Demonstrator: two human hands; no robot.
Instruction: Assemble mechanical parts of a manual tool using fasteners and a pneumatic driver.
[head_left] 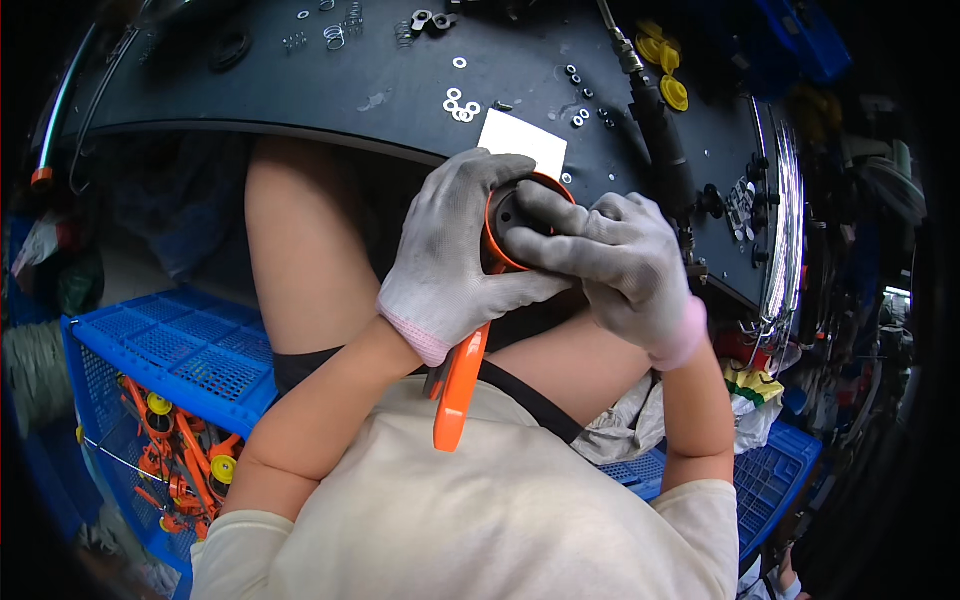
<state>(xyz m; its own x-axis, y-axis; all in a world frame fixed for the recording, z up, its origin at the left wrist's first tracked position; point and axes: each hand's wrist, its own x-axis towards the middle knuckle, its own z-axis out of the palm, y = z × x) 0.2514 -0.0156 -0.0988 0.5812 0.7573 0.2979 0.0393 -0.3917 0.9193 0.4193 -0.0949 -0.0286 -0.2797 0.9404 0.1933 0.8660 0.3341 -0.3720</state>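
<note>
Both my hands wear grey gloves with pink cuffs. My left hand (450,240) is wrapped round an orange-rimmed round cup, held above my lap at the bench edge. Inside the cup sits a black disc (508,216) with small holes. An orange handle (459,395) hangs below my left hand toward my shirt; its joint with the cup is hidden by the glove. Two fingers of my right hand (610,250) reach apart into the cup and press on the disc. Its other visible fingers are bent, and the thumb is mostly hidden.
On the dark bench (300,95) lie flat washers (462,108), coil springs (334,38), a white card (522,143) and yellow caps (675,92). A black cylindrical tool (658,125) stands at the right. A blue crate (190,345) at my left holds orange-and-yellow parts (180,455).
</note>
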